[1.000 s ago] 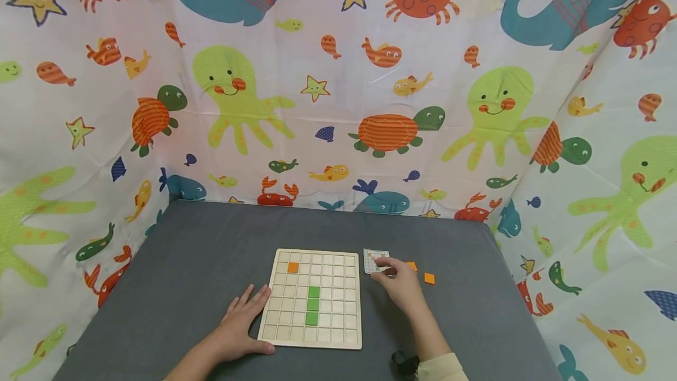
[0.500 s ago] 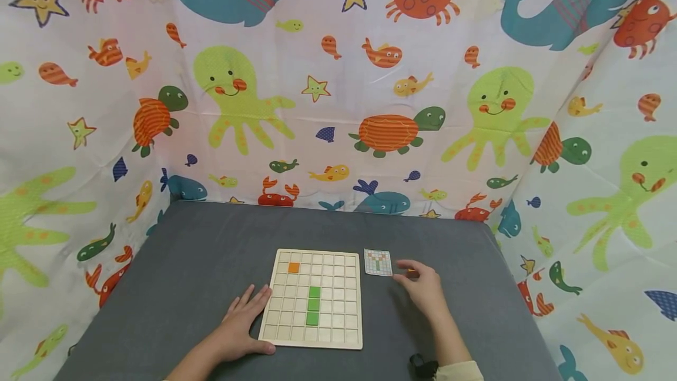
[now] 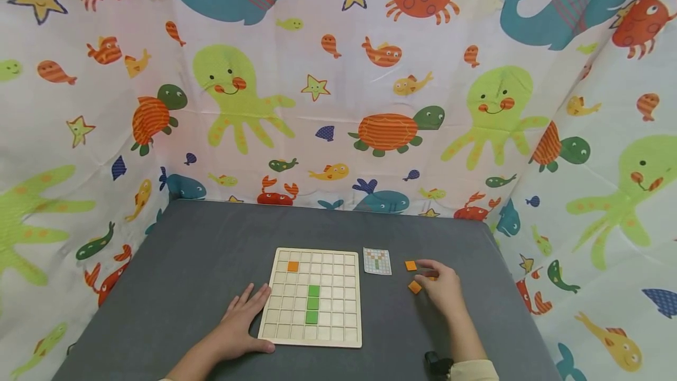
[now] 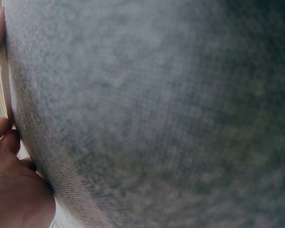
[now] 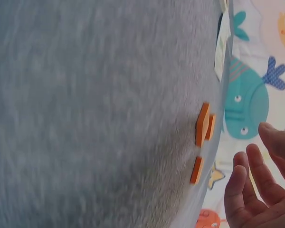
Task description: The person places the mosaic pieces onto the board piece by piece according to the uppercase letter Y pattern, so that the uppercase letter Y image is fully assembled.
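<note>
A wooden grid board [image 3: 341,301] lies on the table, with one orange tile [image 3: 293,267] at its upper left and a column of green tiles [image 3: 312,304] near its middle. My left hand [image 3: 242,323] rests along the board's left edge, fingers stretched out and thumb at the near corner. My right hand [image 3: 443,288] hovers by loose orange tiles. One orange tile [image 3: 411,266] lies beyond its fingertips, another tile [image 3: 415,287] beside its thumb, and a third tile [image 5: 196,170] is partly hidden in the head view. In the right wrist view the fingers [image 5: 261,178] are apart, holding nothing.
A small printed pattern card [image 3: 377,261] lies between the board and the loose tiles. The grey tabletop [image 3: 222,246] is bounded at the back and sides by a sea-animal curtain [image 3: 317,122].
My right hand has moved right, from over the pattern card to beside the loose orange tiles. The card and an orange tile it covered now show. My left hand and the board have stayed put.
</note>
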The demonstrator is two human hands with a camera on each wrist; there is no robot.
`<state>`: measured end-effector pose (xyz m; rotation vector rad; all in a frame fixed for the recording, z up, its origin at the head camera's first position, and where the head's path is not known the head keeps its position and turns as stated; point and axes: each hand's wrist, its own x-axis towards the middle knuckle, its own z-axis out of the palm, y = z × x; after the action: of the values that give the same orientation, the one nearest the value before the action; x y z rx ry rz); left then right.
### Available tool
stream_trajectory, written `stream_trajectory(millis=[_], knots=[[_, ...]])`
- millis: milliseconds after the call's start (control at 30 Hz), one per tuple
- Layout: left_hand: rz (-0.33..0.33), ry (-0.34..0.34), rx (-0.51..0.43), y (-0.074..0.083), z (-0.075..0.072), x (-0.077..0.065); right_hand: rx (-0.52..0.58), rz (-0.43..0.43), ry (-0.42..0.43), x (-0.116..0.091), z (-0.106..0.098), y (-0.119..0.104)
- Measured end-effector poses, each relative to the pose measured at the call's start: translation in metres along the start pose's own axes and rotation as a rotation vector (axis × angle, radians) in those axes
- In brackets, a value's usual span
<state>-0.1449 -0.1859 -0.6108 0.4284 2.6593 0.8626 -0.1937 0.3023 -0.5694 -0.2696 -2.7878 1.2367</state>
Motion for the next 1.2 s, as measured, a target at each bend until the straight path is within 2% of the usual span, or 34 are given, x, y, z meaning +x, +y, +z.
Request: stream_trajectory(millis=[333,700,1033,1200], knots=[[-0.004,-0.006,0.012,0.002,-0.002,0.001,-0.087,0.05,-0.016,0.011,-0.012,0.02],[0.004,-0.005,0.01,0.004,-0.004,0.001,-0.09,0.157,-0.061,0.014,-0.008,0.03],[-0.006,-0.013,0.012,-0.001,0.0,0.002,-0.166,0.148,-0.031,0.015,-0.005,0.033],[-0.016,-0.019,0.003,-0.002,0.001,0.002,-0.197,0.094,-0.008,0.016,-0.004,0.027]])
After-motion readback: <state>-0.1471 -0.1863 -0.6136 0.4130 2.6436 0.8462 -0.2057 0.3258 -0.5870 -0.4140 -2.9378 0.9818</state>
